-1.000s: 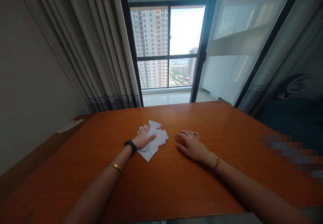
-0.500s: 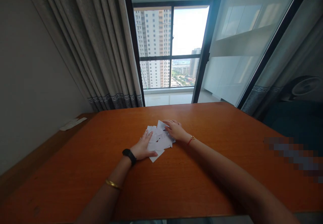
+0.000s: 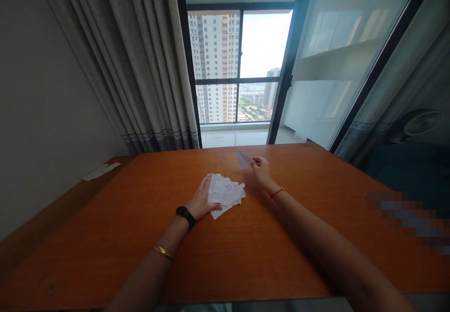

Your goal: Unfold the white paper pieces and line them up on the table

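Observation:
A heap of torn white paper pieces [image 3: 227, 192] lies in the middle of the orange-brown wooden table [image 3: 274, 255]. Against its left side rests my left hand [image 3: 204, 198], thumb and fingers spread, with the thumb over the near edge of the heap. Beyond the heap and to its right, my right hand [image 3: 262, 171] pinches a single paper piece [image 3: 243, 160] by its right corner. That piece is raised off the table and slightly blurred.
Some pale flat strips [image 3: 101, 171] lie on the ledge along the left wall. A grey curtain [image 3: 151, 68] hangs behind the table's left end, next to a sliding glass door. At the far right stands a dark round fan-like object [image 3: 422, 123].
My right hand has lifted one paper piece off the heap and moved it away to the right and up. My left hand has stayed beside the heap, shifting slightly.

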`<state>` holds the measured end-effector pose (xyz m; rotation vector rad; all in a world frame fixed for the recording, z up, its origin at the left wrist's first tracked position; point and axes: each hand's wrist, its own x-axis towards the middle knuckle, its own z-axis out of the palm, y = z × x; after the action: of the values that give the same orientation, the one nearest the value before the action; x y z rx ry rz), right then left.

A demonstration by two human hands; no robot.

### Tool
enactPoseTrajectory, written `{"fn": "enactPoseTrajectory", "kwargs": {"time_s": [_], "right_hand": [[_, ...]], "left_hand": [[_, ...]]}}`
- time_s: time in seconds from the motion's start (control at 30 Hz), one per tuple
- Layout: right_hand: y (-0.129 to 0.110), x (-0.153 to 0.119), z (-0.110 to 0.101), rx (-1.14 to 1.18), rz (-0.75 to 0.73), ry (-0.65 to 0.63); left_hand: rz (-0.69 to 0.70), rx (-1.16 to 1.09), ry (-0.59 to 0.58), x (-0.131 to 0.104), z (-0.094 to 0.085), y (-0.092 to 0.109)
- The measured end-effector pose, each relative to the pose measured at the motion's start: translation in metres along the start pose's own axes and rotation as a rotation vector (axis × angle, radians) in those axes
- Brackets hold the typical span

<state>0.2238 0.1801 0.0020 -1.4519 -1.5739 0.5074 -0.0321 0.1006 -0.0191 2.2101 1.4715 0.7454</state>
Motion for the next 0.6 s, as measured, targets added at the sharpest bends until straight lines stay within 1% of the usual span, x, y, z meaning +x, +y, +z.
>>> {"fn": "enactPoseTrajectory", "kwargs": {"time_s": [0.1,0.2,0.27,0.33,0.4,0.47,0.5,0.6], "right_hand": [[-0.004,-0.007,-0.017,0.124,-0.025,-0.003],[-0.010,-0.019,-0.024,0.221,-0.046,-0.093],[-0.016,-0.027,-0.025,0.261,-0.060,-0.170],[-0.021,-0.033,-0.025,0.263,-0.094,-0.259],[-0.026,-0.039,-0.024,0.220,-0.152,-0.353],[-0.030,-0.045,-0.021,0.167,-0.223,-0.418],[-0.032,-0.047,-0.019,0.163,-0.249,-0.435],[-0.034,-0.051,-0.010,0.252,-0.268,-0.458]], "left_hand": [[0.023,0.063,-0.036,-0.003,0.000,-0.001],[0.039,0.138,-0.084,-0.005,0.001,-0.002],[0.021,0.158,-0.050,-0.005,0.000,0.000],[0.029,0.138,0.017,-0.005,-0.002,0.004],[0.072,0.044,0.076,-0.007,-0.005,0.013],[0.079,-0.122,0.094,-0.009,-0.007,0.023],[0.054,-0.204,0.075,-0.010,-0.007,0.028],[-0.074,-0.383,-0.083,-0.013,-0.008,0.036]]}}
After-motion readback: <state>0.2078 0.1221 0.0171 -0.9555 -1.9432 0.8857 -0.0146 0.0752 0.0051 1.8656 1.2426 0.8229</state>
